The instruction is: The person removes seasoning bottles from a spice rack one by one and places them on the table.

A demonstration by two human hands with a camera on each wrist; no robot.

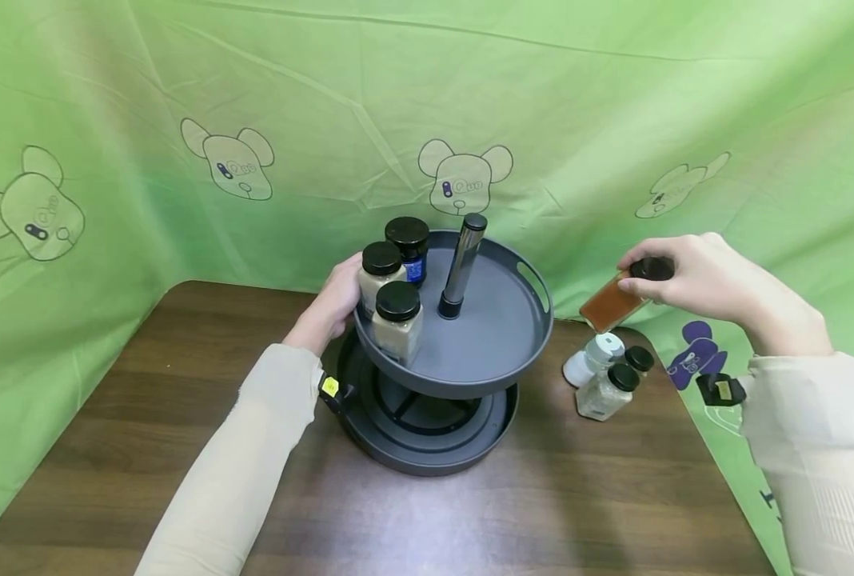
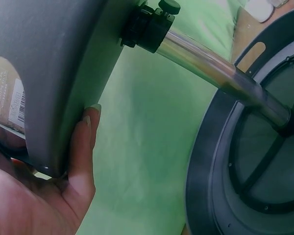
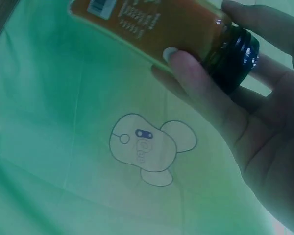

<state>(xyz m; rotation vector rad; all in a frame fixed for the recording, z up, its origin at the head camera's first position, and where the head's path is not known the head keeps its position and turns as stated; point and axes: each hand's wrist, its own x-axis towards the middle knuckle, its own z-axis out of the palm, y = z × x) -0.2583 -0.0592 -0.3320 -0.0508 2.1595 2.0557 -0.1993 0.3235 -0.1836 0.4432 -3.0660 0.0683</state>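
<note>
My right hand (image 1: 715,280) holds a spice jar (image 1: 609,306) of orange-red powder by its black-lidded end. The jar is tilted in the air at the right; a barcode label shows on it in the right wrist view. At the left, my left hand (image 1: 329,308) grips the rim of the upper tray (image 1: 484,344) of a grey two-tier rack, with fingers under the tray (image 2: 54,98) beside its handle slot. On that tray's left side stand two pale jars (image 1: 398,332) and a dark jar with a blue label (image 1: 414,260), all black-lidded.
A metal post (image 1: 463,264) rises through the rack's upper tray. The lower tray (image 1: 427,460) sits on the wooden table (image 1: 578,496). Right of the rack stand a white-capped bottle (image 1: 587,364) and two black-lidded jars (image 1: 603,396). A green cloth (image 1: 341,96) hangs behind.
</note>
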